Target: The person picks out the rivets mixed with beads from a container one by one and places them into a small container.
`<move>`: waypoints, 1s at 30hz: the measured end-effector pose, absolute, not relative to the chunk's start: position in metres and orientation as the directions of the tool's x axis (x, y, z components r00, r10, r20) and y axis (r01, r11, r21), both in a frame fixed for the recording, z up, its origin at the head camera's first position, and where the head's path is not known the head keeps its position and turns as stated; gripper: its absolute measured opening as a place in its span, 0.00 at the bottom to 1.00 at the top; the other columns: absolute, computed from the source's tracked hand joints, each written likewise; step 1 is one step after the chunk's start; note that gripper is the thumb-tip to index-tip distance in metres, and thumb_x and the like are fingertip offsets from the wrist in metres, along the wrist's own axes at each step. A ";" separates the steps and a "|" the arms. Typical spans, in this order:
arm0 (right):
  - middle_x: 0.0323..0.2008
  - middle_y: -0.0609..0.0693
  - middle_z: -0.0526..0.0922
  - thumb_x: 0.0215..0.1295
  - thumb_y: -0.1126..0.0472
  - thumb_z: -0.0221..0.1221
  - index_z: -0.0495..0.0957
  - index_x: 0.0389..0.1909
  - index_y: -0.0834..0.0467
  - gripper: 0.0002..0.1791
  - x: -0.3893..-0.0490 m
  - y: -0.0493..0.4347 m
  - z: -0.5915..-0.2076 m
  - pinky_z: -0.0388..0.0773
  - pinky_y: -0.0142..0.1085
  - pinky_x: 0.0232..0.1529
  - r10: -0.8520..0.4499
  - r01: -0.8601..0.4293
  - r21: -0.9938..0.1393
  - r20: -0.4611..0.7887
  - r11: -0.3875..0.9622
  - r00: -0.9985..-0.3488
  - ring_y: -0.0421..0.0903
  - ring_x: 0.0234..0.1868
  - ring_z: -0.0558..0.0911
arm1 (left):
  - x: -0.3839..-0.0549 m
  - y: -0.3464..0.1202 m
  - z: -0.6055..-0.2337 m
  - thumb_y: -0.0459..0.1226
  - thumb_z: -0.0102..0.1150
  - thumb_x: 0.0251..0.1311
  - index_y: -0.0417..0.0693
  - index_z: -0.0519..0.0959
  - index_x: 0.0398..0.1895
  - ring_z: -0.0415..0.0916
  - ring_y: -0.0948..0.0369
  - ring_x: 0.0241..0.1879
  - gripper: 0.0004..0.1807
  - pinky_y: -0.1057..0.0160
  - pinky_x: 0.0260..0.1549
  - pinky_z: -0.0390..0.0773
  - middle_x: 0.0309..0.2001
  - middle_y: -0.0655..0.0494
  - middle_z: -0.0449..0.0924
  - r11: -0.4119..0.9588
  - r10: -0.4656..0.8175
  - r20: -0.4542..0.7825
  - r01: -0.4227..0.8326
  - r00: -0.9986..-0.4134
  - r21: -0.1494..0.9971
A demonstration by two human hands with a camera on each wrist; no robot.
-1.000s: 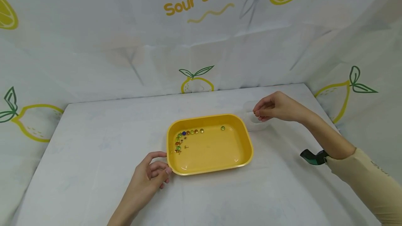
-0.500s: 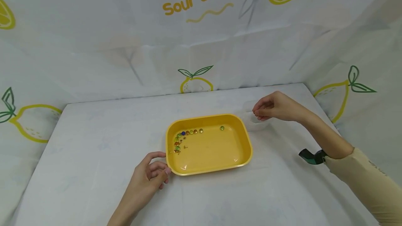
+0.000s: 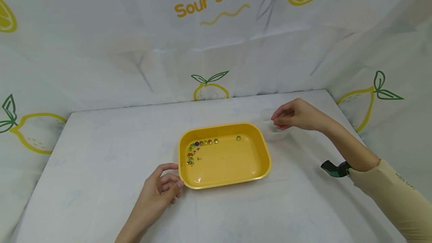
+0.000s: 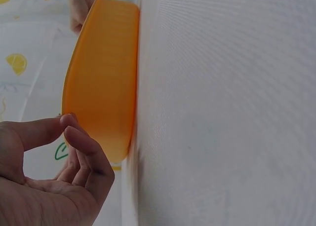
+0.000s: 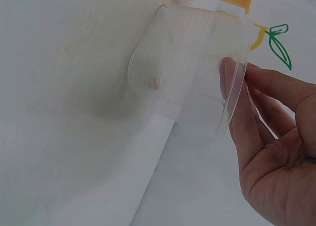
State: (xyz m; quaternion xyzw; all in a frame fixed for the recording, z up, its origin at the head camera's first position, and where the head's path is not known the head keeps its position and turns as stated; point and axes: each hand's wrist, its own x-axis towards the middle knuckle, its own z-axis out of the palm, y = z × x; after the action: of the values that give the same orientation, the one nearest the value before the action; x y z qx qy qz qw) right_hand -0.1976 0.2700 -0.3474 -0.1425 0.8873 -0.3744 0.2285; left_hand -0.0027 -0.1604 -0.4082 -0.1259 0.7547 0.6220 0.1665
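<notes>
My left hand (image 3: 161,186) is at the near left corner of a yellow tray (image 3: 229,183). In the left wrist view, its thumb and a finger (image 4: 91,147) pinch the tray rim. Green, amber and blue glass beads (image 3: 197,143) lie along the tray's left and back walls, with small gold pin-like pieces (image 3: 199,158) beside them. My right hand (image 3: 287,115) is over a clear plastic container (image 5: 173,53) right of the tray. Its fingertips are close together at the container's rim with nothing visible between them. A small blurred brown piece (image 5: 153,83) shows low in the container.
The tray and container stand on a white table (image 3: 118,145). Lemon-printed white cloth (image 3: 128,48) hangs behind it and at both sides. A dark strap-like piece (image 3: 335,168) sticks out by the right sleeve (image 3: 381,190).
The small brown piece seen between my right fingertips earlier no longer shows there. The right hand has stayed over the container. My left hand and the tray hold their places.
</notes>
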 end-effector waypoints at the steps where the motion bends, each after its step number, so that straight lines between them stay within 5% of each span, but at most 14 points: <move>1: 0.45 0.61 0.92 0.74 0.66 0.67 0.85 0.52 0.69 0.12 -0.197 0.270 -0.347 0.92 0.40 0.46 -0.426 -0.085 -0.730 -0.296 0.678 -0.855 0.51 0.42 0.93 | -0.003 -0.160 -0.408 0.31 0.68 0.70 0.52 0.72 0.70 0.81 0.59 0.31 0.28 0.65 0.28 0.81 0.41 0.48 0.87 0.195 0.017 -0.408 -0.397 -0.913 0.897; 30: 0.42 0.58 0.93 0.72 0.66 0.69 0.87 0.51 0.65 0.10 -0.184 0.242 -0.325 0.92 0.38 0.45 -0.477 -0.200 -0.747 -0.173 0.634 -0.862 0.51 0.40 0.94 | -0.004 -0.163 -0.411 0.33 0.68 0.71 0.51 0.71 0.71 0.80 0.59 0.31 0.28 0.65 0.28 0.81 0.42 0.48 0.86 0.180 0.052 -0.391 -0.376 -0.919 0.909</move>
State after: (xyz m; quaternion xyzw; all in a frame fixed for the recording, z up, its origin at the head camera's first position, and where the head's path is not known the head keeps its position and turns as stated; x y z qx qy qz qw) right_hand -0.1840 0.2420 -0.3249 -0.1911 0.8856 -0.3829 0.1803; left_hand -0.0035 -0.1633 -0.4107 -0.1080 0.7492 0.6310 0.1697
